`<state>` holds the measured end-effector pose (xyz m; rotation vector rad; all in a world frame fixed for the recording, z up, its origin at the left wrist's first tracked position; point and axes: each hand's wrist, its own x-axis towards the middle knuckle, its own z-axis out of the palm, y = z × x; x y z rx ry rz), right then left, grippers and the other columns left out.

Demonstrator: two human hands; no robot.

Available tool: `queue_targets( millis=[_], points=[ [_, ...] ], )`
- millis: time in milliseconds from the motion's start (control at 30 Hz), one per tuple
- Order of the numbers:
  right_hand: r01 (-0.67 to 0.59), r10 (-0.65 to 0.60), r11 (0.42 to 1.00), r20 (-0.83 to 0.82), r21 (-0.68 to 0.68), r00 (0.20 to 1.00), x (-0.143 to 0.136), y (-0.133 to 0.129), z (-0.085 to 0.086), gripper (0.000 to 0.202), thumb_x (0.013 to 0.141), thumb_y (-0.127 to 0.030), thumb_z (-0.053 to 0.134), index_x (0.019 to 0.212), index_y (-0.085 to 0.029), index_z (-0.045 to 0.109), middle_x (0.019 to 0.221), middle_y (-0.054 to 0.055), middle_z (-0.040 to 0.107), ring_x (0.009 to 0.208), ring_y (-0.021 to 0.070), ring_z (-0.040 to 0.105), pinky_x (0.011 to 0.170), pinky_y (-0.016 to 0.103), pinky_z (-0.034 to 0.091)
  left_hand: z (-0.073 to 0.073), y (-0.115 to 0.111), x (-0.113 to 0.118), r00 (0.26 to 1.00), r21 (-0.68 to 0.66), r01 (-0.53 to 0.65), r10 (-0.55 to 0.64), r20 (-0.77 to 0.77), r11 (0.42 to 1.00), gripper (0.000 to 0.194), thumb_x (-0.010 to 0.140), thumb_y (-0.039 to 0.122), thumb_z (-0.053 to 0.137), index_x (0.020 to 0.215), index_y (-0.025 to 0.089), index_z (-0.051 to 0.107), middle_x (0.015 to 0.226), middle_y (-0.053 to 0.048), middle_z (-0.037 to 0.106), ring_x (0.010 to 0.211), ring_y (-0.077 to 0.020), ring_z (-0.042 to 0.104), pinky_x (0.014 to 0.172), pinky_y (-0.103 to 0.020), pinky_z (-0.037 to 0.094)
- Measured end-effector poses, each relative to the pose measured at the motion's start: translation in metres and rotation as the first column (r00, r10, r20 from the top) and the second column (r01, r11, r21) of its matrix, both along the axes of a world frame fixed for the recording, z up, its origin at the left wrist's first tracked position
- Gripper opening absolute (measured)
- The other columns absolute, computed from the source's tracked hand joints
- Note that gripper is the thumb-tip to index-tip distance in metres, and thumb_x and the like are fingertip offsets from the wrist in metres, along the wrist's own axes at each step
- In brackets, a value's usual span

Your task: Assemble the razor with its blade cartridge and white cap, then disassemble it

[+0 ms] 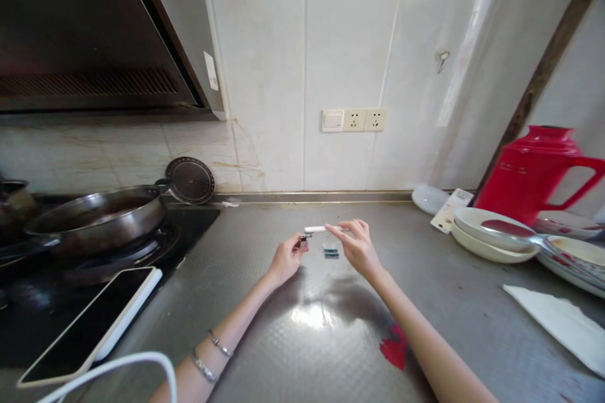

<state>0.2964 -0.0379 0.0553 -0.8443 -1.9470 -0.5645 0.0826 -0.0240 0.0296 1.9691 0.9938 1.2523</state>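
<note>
My left hand [285, 261] is closed, its fingertips pinching a small dark, metallic-looking piece [304, 240] whose kind is too small to make out. A slim white stick [316, 229] lies level just above that piece, one end close to it. The fingers of my right hand [358, 247] grip the stick's other end. Between the hands, on the grey metal counter [302, 302], rests a small clear and teal-dark item [331, 252], too small to identify. Bracelets circle my left wrist.
A pan [101, 220] stands on the black stove at left, near a white-edged phone [94, 321] and a white cable [118, 362]. On the right are a red thermos jug [534, 170], stacked bowls [494, 245] and white paper [558, 321]. A tiled wall bounds the back.
</note>
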Motion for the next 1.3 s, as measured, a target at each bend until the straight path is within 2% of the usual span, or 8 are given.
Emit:
queue_targets(
  millis=[267, 433, 633, 800, 967, 1167, 1300],
  points=[
    [-0.014, 0.014, 1.000, 0.043, -0.005, 0.999, 0.001, -0.001, 0.001, 0.053, 0.085, -0.004, 0.042, 0.127, -0.035, 0.049, 0.093, 0.005, 0.055, 0.086, 0.0162, 0.051, 0.091, 0.042, 0.034, 0.004, -0.001, -0.001, 0.999, 0.005, -0.024, 0.024, -0.026, 1.000, 0.010, 0.077, 0.014, 0.050, 0.083, 0.016, 0.057, 0.072, -0.001, 0.059, 0.068, -0.0126, 0.055, 0.066, -0.022, 0.043],
    [0.021, -0.021, 1.000, -0.001, -0.004, 1.000, 0.008, 0.004, -0.003, 0.053, 0.085, -0.004, 0.041, 0.127, -0.034, 0.049, 0.092, 0.005, 0.055, 0.085, 0.0160, 0.052, 0.092, 0.043, 0.034, 0.002, 0.000, 0.001, 1.000, 0.013, 0.002, -0.001, -0.011, 1.000, 0.008, 0.077, 0.014, 0.050, 0.081, 0.016, 0.056, 0.074, -0.002, 0.060, 0.071, -0.0135, 0.057, 0.070, -0.023, 0.044],
    [-0.026, 0.026, 1.000, 0.028, -0.001, 0.999, 0.001, 0.004, -0.008, 0.056, 0.083, -0.003, 0.041, 0.129, -0.034, 0.046, 0.095, 0.005, 0.056, 0.087, 0.0159, 0.053, 0.093, 0.043, 0.035, 0.000, 0.001, 0.001, 1.000, -0.004, -0.009, 0.009, 0.008, 1.000, 0.013, 0.076, 0.012, 0.050, 0.086, 0.016, 0.057, 0.074, -0.001, 0.060, 0.071, -0.0127, 0.057, 0.068, -0.022, 0.043],
    [-0.007, 0.006, 1.000, -0.025, -0.004, 1.000, 0.003, 0.007, -0.011, 0.051, 0.086, -0.006, 0.040, 0.127, -0.033, 0.049, 0.091, 0.006, 0.055, 0.084, 0.0160, 0.053, 0.092, 0.043, 0.036, 0.001, 0.000, 0.000, 1.000, -0.001, -0.009, 0.009, 0.002, 1.000, 0.007, 0.076, 0.012, 0.050, 0.079, 0.015, 0.056, 0.072, -0.001, 0.060, 0.069, -0.0125, 0.057, 0.067, -0.022, 0.043],
    [-0.041, 0.041, 0.999, -0.025, 0.002, 0.999, 0.000, 0.006, -0.009, 0.051, 0.085, -0.005, 0.040, 0.128, -0.033, 0.048, 0.094, 0.006, 0.055, 0.088, 0.0166, 0.052, 0.093, 0.043, 0.036, 0.002, -0.003, 0.003, 0.999, -0.016, 0.030, -0.029, 0.020, 0.999, 0.013, 0.076, 0.011, 0.049, 0.086, 0.016, 0.057, 0.076, -0.002, 0.062, 0.072, -0.0128, 0.059, 0.069, -0.022, 0.044],
    [-0.017, 0.017, 1.000, -0.025, 0.002, 1.000, 0.005, 0.005, -0.007, 0.052, 0.085, -0.004, 0.042, 0.127, -0.033, 0.048, 0.091, 0.005, 0.054, 0.084, 0.0159, 0.051, 0.092, 0.044, 0.035, 0.001, -0.004, 0.004, 1.000, -0.024, 0.021, -0.021, -0.008, 0.999, 0.008, 0.076, 0.012, 0.049, 0.079, 0.016, 0.056, 0.074, -0.002, 0.062, 0.072, -0.0134, 0.058, 0.069, -0.022, 0.043],
    [-0.040, 0.040, 0.999, 0.054, 0.001, 0.998, 0.003, 0.001, -0.002, 0.059, 0.082, 0.000, 0.040, 0.130, -0.034, 0.045, 0.093, 0.005, 0.055, 0.088, 0.0160, 0.052, 0.096, 0.045, 0.032, 0.001, -0.003, 0.002, 1.000, -0.034, 0.011, -0.012, -0.011, 0.999, 0.009, 0.076, 0.013, 0.050, 0.081, 0.015, 0.057, 0.073, -0.001, 0.061, 0.070, -0.0131, 0.057, 0.067, -0.021, 0.043]
  ],
)
